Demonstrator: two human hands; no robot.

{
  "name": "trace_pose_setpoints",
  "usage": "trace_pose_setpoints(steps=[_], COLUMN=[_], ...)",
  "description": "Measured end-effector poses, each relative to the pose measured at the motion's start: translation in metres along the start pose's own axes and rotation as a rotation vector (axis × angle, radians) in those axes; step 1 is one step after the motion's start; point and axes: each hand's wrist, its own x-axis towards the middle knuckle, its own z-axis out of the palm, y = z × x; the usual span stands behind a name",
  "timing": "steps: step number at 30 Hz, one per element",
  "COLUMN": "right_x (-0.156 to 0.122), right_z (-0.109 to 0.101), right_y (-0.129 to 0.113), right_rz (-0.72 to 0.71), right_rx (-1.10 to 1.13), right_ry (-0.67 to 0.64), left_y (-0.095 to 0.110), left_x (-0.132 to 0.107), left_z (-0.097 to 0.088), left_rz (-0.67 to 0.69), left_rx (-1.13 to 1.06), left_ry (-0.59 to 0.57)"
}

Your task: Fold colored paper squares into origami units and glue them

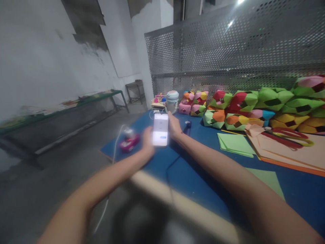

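Observation:
A smartphone (160, 129) with a bright, mostly white screen is held upright over the blue table. My right hand (174, 126) grips its right edge, fingers partly hidden behind it. Along the left edge of the phone, my left hand (147, 139) is closed on it too, smeared by motion. Left of the phone lies a blurred magenta object (129, 143) with a white cable (115, 145) near it; I cannot make out its kind. Behind the phone stands a pale blue lidded bottle (172, 101).
Folded-paper boxes (243, 101) in many colours are stacked along the perforated metal screen (228, 51). To the right are green paper sheets (235, 144), peach paper (299, 152) and scissors (289, 137). A dark blue object (187, 126) lies beside my right wrist. A green-topped bench (101, 96) stands left.

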Motion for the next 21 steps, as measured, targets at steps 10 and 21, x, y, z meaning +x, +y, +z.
trace_pose_setpoints(steps=[10,21], right_x=[-0.008,-0.037], right_z=[-0.013,-0.034], right_y=[0.014,0.005], right_rz=[0.006,0.112], right_rx=[0.008,-0.005], right_ry=[-0.074,-0.314], left_y=[0.007,0.015], left_x=[-0.008,-0.006], left_z=[0.01,0.019], left_rz=[-0.075,-0.071], left_rx=[0.024,0.028], left_ry=[-0.002,-0.018])
